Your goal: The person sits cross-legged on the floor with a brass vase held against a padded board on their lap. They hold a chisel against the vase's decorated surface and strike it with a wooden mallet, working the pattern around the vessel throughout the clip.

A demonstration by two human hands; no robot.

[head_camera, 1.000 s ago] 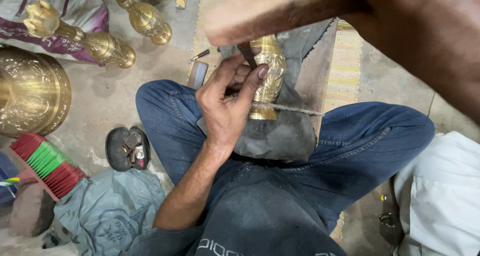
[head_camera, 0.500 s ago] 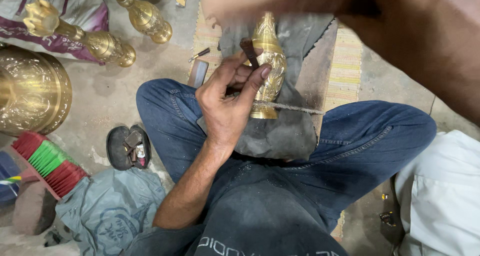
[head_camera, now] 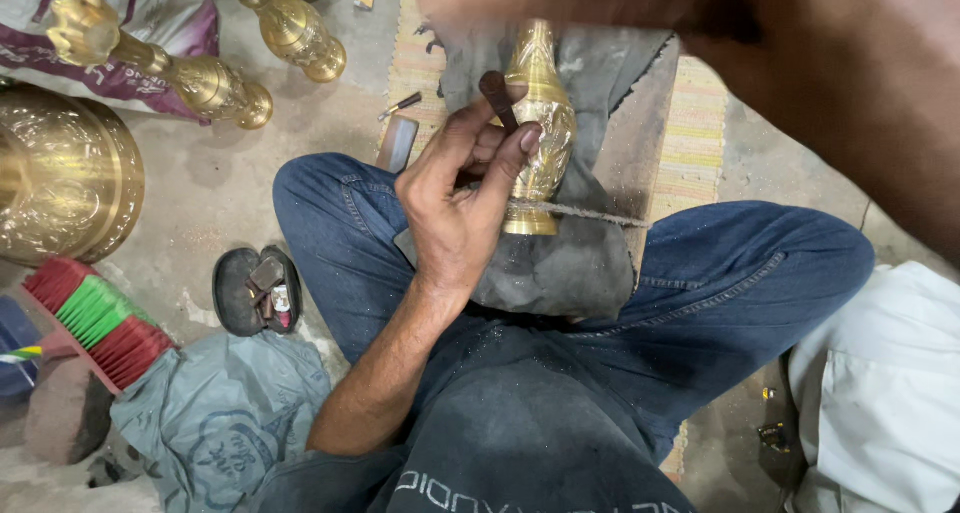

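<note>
A small engraved brass vase [head_camera: 541, 123] lies on a dark grey cloth [head_camera: 560, 263] over my lap, tied down near its base by a thin cord [head_camera: 590, 213]. My left hand [head_camera: 462, 198] pinches a short dark metal punch [head_camera: 497, 95] between thumb and fingers, its tip resting against the vase's side. My right arm [head_camera: 830, 83] sweeps across the top right of the view, large and blurred. The right hand itself is a blur at the top edge, and I cannot make out what it holds.
Two tall brass stands [head_camera: 170, 68] [head_camera: 290, 23] lie on the floor at upper left, beside a big round brass vessel [head_camera: 60, 178]. A red and green brush [head_camera: 95, 318], a small dark tray of bits [head_camera: 258, 291] and crumpled grey cloth [head_camera: 215, 413] sit at left. White fabric [head_camera: 880, 393] lies right.
My right arm has lifted up and away toward the top edge, uncovering the vase's neck. The left hand has kept the punch on the vase.
</note>
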